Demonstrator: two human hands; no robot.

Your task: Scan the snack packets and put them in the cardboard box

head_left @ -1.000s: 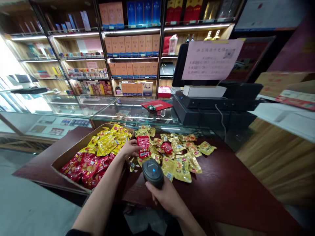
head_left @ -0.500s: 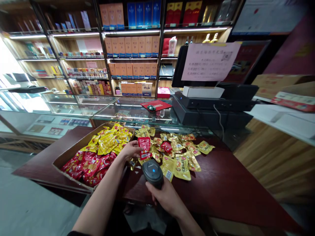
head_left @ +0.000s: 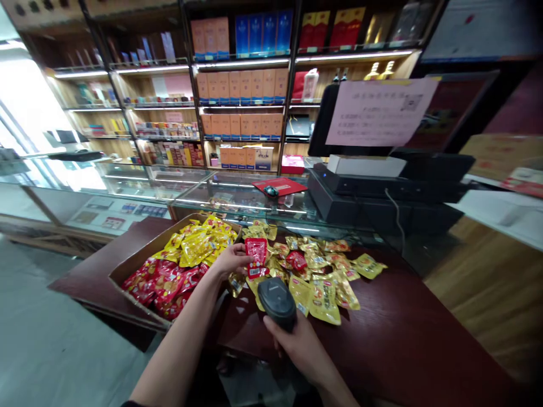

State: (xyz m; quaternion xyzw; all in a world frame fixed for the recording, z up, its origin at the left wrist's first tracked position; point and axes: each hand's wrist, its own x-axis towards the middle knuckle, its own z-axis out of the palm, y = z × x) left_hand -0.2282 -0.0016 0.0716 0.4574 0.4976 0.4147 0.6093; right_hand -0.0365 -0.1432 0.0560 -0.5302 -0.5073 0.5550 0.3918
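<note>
My left hand point(head_left: 232, 259) pinches a small red snack packet point(head_left: 256, 255) by its left edge, with the printed side and a barcode facing me. In my right hand point(head_left: 297, 342) is a black handheld barcode scanner point(head_left: 277, 301), its head toward the packet and just below it, apart from it. Left of my hands stands an open cardboard box point(head_left: 127, 302) filled with yellow packets point(head_left: 197, 247) and red packets point(head_left: 163, 280). Beyond and right of the scanner lies a loose pile of gold packets point(head_left: 324, 299), with another red packet point(head_left: 296, 260) among them.
The dark red wooden table point(head_left: 407, 333) carries the box and the pile. Behind it runs a glass display counter point(head_left: 203, 195) with a red mat point(head_left: 282, 186) and a computer mouse point(head_left: 270, 191). A black register point(head_left: 352, 195) with a paper-covered screen point(head_left: 377, 113) stands at right.
The view has swung slightly left, so everything sits further right in the picture. Both hands keep their holds on the packet and scanner. The scanner's blue light no longer shows.
</note>
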